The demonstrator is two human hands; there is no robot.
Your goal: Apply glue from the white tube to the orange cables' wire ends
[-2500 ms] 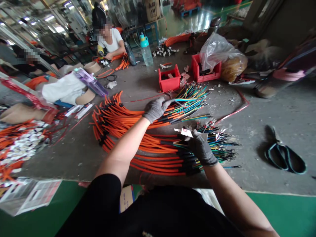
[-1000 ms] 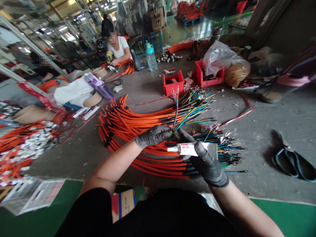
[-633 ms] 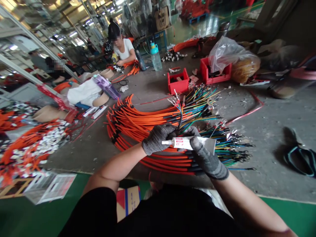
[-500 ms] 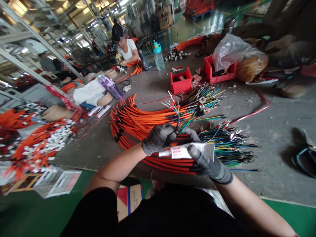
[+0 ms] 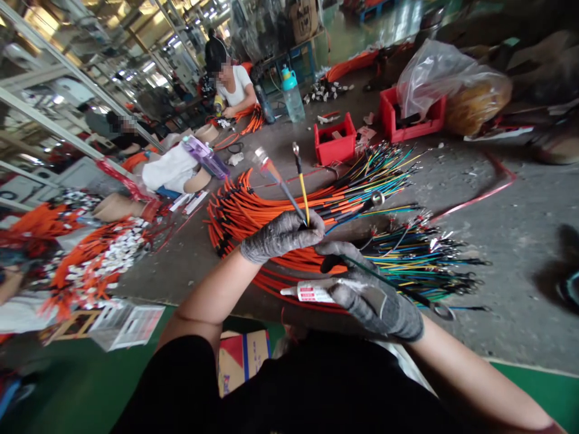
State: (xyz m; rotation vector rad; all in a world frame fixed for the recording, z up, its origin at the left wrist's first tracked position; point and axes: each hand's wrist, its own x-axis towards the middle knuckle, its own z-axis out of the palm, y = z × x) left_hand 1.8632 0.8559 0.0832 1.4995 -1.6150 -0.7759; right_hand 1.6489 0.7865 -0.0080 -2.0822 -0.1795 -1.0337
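Note:
In the head view, my left hand [image 5: 284,234], in a grey glove, pinches several wires of a cable end. A yellow wire [image 5: 304,196] with a ring terminal stands up from its fingers, beside a blurred dark wire with a red and silver tip. My gloved right hand [image 5: 377,298] is closed around a white squeeze tube [image 5: 314,291] with red print, its nozzle pointing left. A dark green wire [image 5: 375,272] runs across that hand to a large ring terminal. Beneath both hands lies a bundle of orange cables [image 5: 257,211], their coloured wire ends fanned to the right.
Red bins [image 5: 335,140] stand behind the cables, with a plastic bag [image 5: 434,78] over one. A water bottle [image 5: 293,96] stands farther back, near a seated person [image 5: 237,87]. Orange cables with white connectors [image 5: 99,256] are heaped at left.
My left hand has shifted left, and its wires now stand spread apart. The tube has moved slightly left and down. A green wire now lies across my right hand.

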